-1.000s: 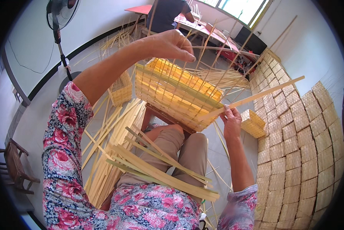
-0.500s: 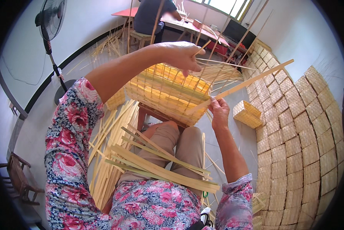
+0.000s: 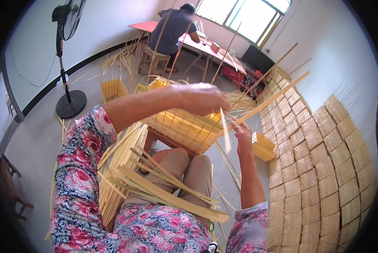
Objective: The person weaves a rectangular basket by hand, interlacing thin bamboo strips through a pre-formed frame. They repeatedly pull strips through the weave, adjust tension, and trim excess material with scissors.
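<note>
Head view: strip (image 3: 225, 130) between left fingers (image 3: 216, 107).

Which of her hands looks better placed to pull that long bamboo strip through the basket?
Probably the right hand: it already touches the long strip at the basket's edge. The left hand rests on top of the rim.

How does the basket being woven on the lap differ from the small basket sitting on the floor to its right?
The basket on the lap is unfinished: long loose strips stick out past its rim, and both the left hand and right hand are at it. The small floor basket looks finished, with a trimmed edge, and nobody touches it. The lap basket is tilted on its side and appears larger; the floor one sits flat. Both are pale yellow woven strip work.
</note>
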Demonstrator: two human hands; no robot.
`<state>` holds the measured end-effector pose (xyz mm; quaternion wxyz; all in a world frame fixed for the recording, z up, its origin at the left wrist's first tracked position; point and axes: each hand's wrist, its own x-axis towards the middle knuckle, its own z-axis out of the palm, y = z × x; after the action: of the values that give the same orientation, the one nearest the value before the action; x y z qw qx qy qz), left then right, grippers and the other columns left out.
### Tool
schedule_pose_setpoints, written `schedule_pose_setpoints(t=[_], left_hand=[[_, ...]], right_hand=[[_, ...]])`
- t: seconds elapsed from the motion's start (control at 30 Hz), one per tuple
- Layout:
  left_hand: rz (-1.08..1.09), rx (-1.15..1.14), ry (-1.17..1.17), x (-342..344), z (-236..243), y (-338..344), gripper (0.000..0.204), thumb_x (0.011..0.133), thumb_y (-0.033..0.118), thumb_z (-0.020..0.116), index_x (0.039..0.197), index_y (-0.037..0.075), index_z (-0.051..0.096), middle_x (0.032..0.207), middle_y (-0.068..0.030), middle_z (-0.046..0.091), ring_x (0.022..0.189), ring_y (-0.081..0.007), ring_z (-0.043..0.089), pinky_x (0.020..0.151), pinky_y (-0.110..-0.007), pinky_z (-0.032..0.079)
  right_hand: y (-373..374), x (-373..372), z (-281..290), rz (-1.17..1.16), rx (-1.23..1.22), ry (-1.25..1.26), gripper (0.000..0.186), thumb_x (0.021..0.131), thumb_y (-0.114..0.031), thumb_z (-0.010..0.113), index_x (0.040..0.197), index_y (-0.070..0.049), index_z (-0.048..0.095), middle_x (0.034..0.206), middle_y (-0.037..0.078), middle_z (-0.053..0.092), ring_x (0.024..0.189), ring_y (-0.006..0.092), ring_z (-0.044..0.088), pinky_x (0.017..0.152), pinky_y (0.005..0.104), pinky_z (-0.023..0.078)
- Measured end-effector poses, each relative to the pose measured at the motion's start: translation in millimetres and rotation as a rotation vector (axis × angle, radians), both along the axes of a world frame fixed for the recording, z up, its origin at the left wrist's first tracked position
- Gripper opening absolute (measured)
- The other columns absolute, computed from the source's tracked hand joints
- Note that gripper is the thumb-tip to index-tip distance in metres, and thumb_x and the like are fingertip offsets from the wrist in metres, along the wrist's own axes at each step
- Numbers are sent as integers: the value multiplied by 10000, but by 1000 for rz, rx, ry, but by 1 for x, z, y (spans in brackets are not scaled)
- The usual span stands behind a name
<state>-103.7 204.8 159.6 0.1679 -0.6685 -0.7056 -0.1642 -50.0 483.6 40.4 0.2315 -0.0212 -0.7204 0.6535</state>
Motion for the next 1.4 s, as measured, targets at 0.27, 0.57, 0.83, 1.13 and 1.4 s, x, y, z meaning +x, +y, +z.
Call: schedule_pose_setpoints(t=[0.27,0.57,0.83,1.13,1.4], left_hand=[[34,186,-75,29,-32,-6,653,924,55,569,1521,216,357,1088,-167,691,1032,-350,684,820,-458,545],[-38,185,173,34,-70,-31,267,872,160,627,1138,155,603,919,-34,587,939,-224,642,743,-366,555],[-47,218,234,36,-78,-28,243,901,194,607,1127,120,557,953,-60,602,975,-252,650,761,-376,561],[-76,288,147,27,-84,-25,119,910,189,591,935,74,596,889,-100,633,903,-308,667,726,-439,547],[-38,269,234,36,-100,-27,138,850,159,639,951,91,576,882,-76,609,888,-273,668,737,-387,564]], right_hand=[[-40,49,39,198,55,257,177,1034,-123,563,1157,-39,657,1128,51,689,933,58,581,825,261,466],[-68,71,64,35,763,284,137,1053,-132,513,1026,-6,560,947,106,680,862,187,644,760,326,498],[-78,69,88,64,592,386,138,1077,-160,450,972,-79,491,818,25,491,676,103,525,584,254,459],[-116,105,158,208,290,634,142,1050,-222,539,996,-91,537,763,-8,510,569,58,415,458,208,323],[-77,31,73,-31,1498,-18,119,1024,-108,465,955,-31,523,706,188,583,644,386,600,566,449,442]])
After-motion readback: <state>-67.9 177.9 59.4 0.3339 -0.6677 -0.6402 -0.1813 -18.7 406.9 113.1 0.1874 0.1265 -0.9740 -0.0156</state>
